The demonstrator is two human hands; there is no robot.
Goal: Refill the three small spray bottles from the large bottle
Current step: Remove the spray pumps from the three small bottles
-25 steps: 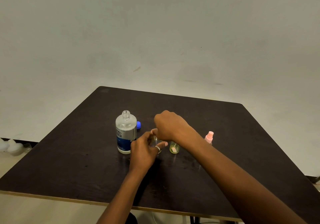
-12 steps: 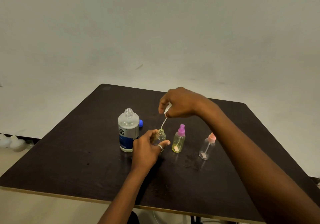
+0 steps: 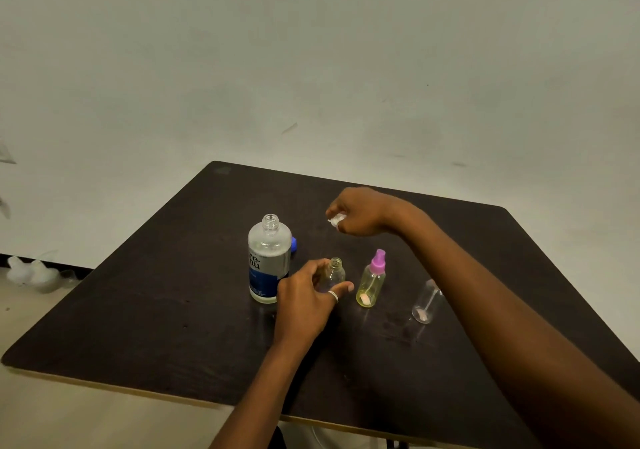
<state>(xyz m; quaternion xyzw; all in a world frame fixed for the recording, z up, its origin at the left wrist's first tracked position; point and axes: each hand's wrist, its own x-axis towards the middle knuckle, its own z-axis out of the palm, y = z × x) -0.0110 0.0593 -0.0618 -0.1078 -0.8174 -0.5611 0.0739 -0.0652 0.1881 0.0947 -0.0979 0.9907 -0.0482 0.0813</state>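
Observation:
The large clear bottle with a blue label stands uncapped on the dark table. Just right of it my left hand grips a small clear spray bottle whose neck is open. My right hand is behind it, low over the table, closed around that bottle's white spray top. A yellow-tinted spray bottle with a purple top stands further right. A third clear spray bottle stands beyond it, its top hidden behind my right forearm.
A blue cap lies behind the large bottle. The table's near edge runs along the bottom, and pale floor surrounds the table. Some clear plastic things lie on the floor at the left.
My right hand pulled the white spray top with its tube out of the small bottle, lifted it, then carried it back and down toward the table. My left hand stayed on the bottle.

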